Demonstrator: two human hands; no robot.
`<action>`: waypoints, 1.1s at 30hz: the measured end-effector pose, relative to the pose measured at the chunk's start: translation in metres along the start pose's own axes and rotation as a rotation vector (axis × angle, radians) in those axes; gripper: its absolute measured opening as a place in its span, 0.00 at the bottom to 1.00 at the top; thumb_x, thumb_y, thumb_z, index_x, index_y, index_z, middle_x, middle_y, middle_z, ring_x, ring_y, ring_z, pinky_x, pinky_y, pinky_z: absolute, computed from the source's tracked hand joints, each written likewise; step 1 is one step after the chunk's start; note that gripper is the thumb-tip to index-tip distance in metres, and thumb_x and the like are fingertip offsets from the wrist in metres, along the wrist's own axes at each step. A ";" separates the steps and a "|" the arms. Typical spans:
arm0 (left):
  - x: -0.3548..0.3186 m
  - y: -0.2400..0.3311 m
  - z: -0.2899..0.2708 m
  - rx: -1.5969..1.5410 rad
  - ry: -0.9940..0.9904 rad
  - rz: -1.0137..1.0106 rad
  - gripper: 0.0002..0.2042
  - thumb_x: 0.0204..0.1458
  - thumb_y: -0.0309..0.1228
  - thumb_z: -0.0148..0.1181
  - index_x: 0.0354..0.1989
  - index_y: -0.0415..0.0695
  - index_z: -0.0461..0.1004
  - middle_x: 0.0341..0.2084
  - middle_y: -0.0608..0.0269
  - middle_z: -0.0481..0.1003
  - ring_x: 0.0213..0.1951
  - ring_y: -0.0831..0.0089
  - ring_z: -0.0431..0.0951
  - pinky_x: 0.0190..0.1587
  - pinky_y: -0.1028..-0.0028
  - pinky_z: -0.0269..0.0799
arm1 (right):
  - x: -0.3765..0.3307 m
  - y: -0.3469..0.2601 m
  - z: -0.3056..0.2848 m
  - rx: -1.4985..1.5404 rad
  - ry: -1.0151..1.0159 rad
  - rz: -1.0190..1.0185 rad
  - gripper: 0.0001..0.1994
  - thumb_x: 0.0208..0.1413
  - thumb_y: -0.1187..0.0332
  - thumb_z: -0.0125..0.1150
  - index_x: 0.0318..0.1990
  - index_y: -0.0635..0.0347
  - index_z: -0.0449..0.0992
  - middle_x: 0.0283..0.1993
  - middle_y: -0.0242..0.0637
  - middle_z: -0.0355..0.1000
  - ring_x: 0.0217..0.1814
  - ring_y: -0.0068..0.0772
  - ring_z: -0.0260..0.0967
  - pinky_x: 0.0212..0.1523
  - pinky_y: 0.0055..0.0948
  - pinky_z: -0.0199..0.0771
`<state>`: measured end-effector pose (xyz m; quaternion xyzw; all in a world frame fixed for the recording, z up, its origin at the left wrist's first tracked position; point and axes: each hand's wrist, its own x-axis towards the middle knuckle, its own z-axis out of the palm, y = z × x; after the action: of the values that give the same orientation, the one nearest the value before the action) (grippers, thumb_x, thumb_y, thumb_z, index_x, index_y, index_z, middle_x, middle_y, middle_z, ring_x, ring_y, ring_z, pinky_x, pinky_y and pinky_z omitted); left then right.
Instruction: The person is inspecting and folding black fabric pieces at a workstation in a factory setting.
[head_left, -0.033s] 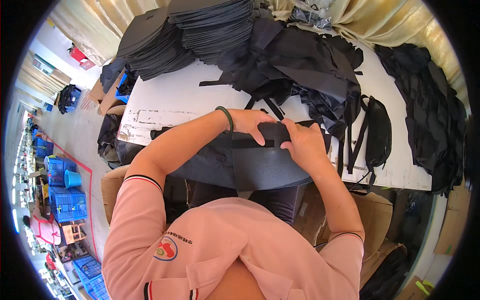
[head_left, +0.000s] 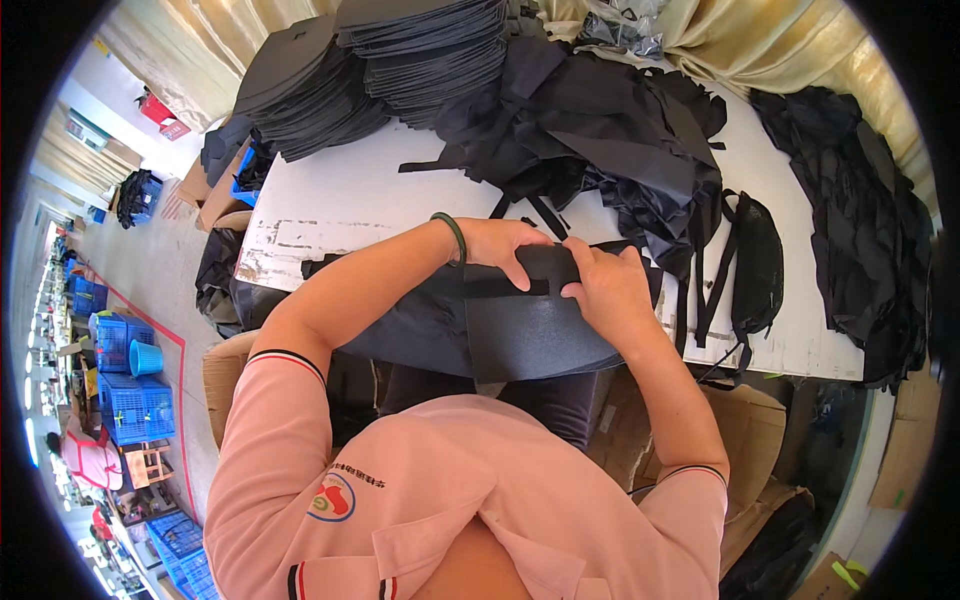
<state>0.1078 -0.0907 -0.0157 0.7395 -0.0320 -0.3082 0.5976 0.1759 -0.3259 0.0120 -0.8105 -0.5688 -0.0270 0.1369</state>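
Note:
A stiff black panel (head_left: 540, 335) lies over the near edge of the table with soft black fabric (head_left: 415, 325) spreading out to its left. My left hand (head_left: 503, 248), a dark green bangle at its wrist, pinches the far edge of the panel, thumb on top beside a short black strip (head_left: 510, 287). Close by on the right, my right hand (head_left: 612, 290) grips the same edge, its thumb on the near face and the fingers over the far side. The undersides of both grips are hidden.
Stacked dark panels (head_left: 430, 60) stand at the back left of the white table (head_left: 330, 215). A heap of black fabric pieces (head_left: 610, 130) fills the back middle. On the right lie a black pouch with straps (head_left: 757, 265) and more black fabric (head_left: 850, 220). Cardboard boxes (head_left: 740, 425) sit below.

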 end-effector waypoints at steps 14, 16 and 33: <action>-0.031 0.009 0.081 1.047 0.539 0.477 0.40 0.41 0.39 0.75 0.66 0.47 0.63 0.66 0.45 0.60 0.69 0.49 0.58 0.68 0.44 0.52 | -0.025 0.046 0.023 0.095 0.196 0.300 0.32 0.47 0.59 0.74 0.60 0.55 0.69 0.51 0.46 0.72 0.55 0.48 0.70 0.54 0.46 0.67; -0.053 -0.008 0.128 1.096 0.370 0.337 0.40 0.44 0.41 0.72 0.68 0.50 0.62 0.71 0.44 0.53 0.74 0.47 0.48 0.69 0.35 0.43 | -0.049 0.068 0.029 0.255 0.227 0.455 0.31 0.50 0.58 0.73 0.60 0.57 0.69 0.53 0.49 0.71 0.55 0.52 0.70 0.56 0.45 0.68; -0.035 -0.083 0.127 0.882 0.276 0.445 0.40 0.45 0.26 0.69 0.70 0.60 0.61 0.75 0.55 0.46 0.76 0.55 0.43 0.70 0.32 0.33 | -0.095 0.065 0.074 1.005 0.225 0.907 0.36 0.50 0.67 0.72 0.65 0.69 0.62 0.60 0.48 0.70 0.60 0.43 0.69 0.62 0.35 0.67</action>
<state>-0.0099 -0.1626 -0.0885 0.9305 -0.2362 -0.0302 0.2783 0.1943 -0.4147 -0.0900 -0.7990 -0.0988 0.2163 0.5523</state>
